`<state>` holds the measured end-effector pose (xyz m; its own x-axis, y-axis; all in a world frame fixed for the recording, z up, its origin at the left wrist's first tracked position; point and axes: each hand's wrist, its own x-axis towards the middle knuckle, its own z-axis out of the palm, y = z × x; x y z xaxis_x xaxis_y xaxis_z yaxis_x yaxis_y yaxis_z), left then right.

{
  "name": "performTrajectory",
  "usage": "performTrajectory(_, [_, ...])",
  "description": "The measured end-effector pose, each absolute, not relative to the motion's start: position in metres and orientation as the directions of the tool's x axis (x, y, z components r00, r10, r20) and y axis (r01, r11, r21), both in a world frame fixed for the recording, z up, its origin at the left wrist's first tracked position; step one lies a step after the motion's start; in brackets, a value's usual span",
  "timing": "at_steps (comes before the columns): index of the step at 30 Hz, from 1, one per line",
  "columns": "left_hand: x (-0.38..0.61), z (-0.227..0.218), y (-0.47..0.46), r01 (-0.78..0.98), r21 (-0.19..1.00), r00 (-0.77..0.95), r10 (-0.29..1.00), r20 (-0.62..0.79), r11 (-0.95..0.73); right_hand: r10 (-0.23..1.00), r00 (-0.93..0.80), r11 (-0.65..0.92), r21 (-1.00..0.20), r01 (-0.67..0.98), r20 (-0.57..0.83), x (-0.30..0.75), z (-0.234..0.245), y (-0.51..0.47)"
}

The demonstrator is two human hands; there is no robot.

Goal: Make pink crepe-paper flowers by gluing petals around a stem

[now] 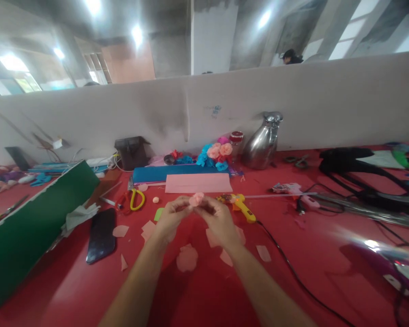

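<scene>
A small pink paper flower [197,199] is held up over the red table between both hands. My left hand [172,215] pinches its left side, and my right hand [218,218] closes on its right side. Below them lie cut pink paper petals [187,259], several more of them scattered at either side. Just right of my right hand rests a yellow glue gun [244,209] with a black cord. Behind the flower is a folded sheet of pink paper [199,183] beside a blue paper roll [153,174].
Yellow-handled scissors [137,200] and a dark phone [101,236] lie left, near a green board [37,227]. Finished paper flowers [218,152] and a steel jug [263,141] stand at the back. A pink glue gun [301,194] and black straps [357,170] are right.
</scene>
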<state>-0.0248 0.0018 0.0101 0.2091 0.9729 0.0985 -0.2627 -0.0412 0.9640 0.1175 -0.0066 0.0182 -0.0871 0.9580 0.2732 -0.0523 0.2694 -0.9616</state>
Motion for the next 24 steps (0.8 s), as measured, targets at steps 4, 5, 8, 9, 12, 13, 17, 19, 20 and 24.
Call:
performTrajectory(4, [-0.0226, 0.0088, 0.0007, -0.289, 0.957, 0.206, 0.976, 0.068, -0.006, 0.952, -0.083, 0.291, -0.956, -0.041, 0.293, 0.1183, 0.0206, -0.008])
performTrajectory(5, [-0.0217, 0.009, 0.0005, -0.294, 0.956, 0.191, 0.979, 0.073, -0.014, 0.953, -0.084, 0.29, -0.956, -0.043, 0.293, 0.1181, 0.021, -0.0082])
performTrajectory(8, [-0.0197, 0.0106, 0.0003, -0.273, 0.961, 0.157, 0.983, 0.095, -0.049, 0.954, -0.099, 0.277, -0.959, -0.062, 0.282, 0.1171, 0.0217, -0.0088])
performTrajectory(9, [-0.0194, 0.0112, 0.0002, -0.252, 0.965, 0.146, 0.983, 0.108, -0.069, 0.956, -0.104, 0.268, -0.961, -0.073, 0.275, 0.1169, 0.0219, -0.0089])
performTrajectory(12, [-0.0193, 0.0127, 0.0001, -0.168, 0.975, 0.105, 0.981, 0.163, -0.144, 0.962, -0.111, 0.236, -0.964, -0.125, 0.25, 0.117, 0.0228, -0.0089])
performTrajectory(13, [-0.0193, 0.013, 0.0001, -0.145, 0.976, 0.091, 0.98, 0.179, -0.165, 0.964, -0.111, 0.225, -0.963, -0.145, 0.242, 0.1175, 0.0232, -0.0089])
performTrajectory(17, [-0.0185, 0.0126, 0.0009, -0.135, 0.972, 0.056, 0.978, 0.203, -0.194, 0.977, -0.115, 0.157, -0.968, -0.194, 0.182, 0.1212, 0.0253, -0.0087])
performTrajectory(19, [-0.0178, 0.0114, 0.0015, -0.154, 0.974, 0.052, 0.983, 0.178, -0.169, 0.985, -0.101, 0.121, -0.974, -0.192, 0.142, 0.123, 0.0257, -0.0082])
performTrajectory(20, [-0.0174, 0.0107, 0.0017, -0.16, 0.975, 0.052, 0.985, 0.164, -0.154, 0.988, -0.091, 0.109, -0.975, -0.192, 0.128, 0.1235, 0.0257, -0.0078])
performTrajectory(24, [-0.0156, 0.0082, 0.0025, -0.161, 0.977, 0.049, 0.988, 0.147, -0.137, 0.992, -0.058, 0.098, -0.973, -0.208, 0.112, 0.1236, 0.024, -0.0057])
